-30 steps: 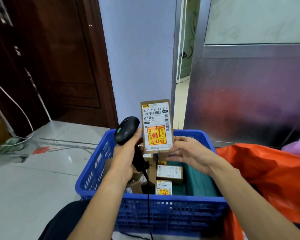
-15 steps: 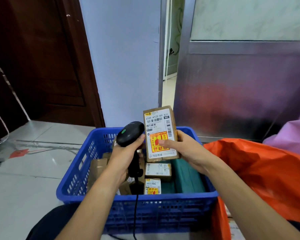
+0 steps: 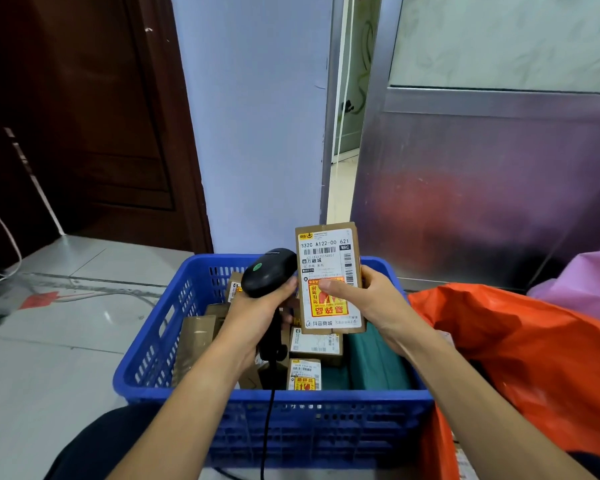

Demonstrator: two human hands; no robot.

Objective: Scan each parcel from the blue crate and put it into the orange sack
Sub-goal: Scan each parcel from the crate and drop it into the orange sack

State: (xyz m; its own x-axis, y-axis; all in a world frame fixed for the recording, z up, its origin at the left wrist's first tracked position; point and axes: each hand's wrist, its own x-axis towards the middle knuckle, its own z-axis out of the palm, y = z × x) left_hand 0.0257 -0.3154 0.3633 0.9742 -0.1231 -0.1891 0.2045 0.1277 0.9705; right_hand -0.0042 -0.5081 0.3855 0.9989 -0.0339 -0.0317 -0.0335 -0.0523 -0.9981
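Observation:
My right hand (image 3: pixel 368 303) holds a small cardboard parcel (image 3: pixel 328 258) upright above the blue crate (image 3: pixel 319 427), its white label with barcode and orange-yellow sticker facing me. My left hand (image 3: pixel 257 317) grips a black handheld scanner (image 3: pixel 269 271) right beside the parcel's left edge, its cable hanging down over the crate's front wall. Several more labelled cardboard parcels (image 3: pixel 314 344) lie inside the crate. The orange sack (image 3: pixel 520 358) lies open to the right of the crate.
A green flat package (image 3: pixel 374 362) lies in the crate's right half. A lilac bag (image 3: pixel 582 282) sits behind the sack. Ahead stand a pale wall, a dark wooden door (image 3: pixel 94 116) at left and a metal panel (image 3: pixel 482 188) at right. Cables lie on the tiled floor at left.
The parcel has dropped slightly lower and closer to the scanner, my thumb now pressed across its orange sticker. The view has shifted a little; both hands stay over the crate.

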